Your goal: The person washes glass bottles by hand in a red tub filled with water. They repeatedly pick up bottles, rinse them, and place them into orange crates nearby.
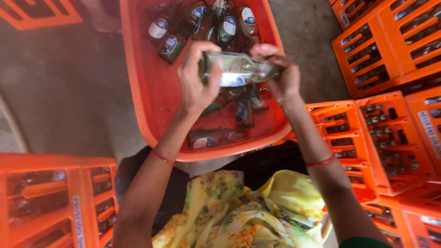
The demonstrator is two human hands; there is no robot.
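At frame centre, above an orange plastic tub: clear glass bottle, lying sideways, blue-and-white oval label lowermost, clamped at opposite ends by left hand and right hand, fingers curled tight. Below, wet labelled bottles heaped in the tub. Right and lower left: slotted orange crates.

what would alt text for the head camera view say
Two bare hands, left hand and right hand, hold a clear glass bottle sideways over an orange tub containing more bottles. Orange crates of bottles stand around it.
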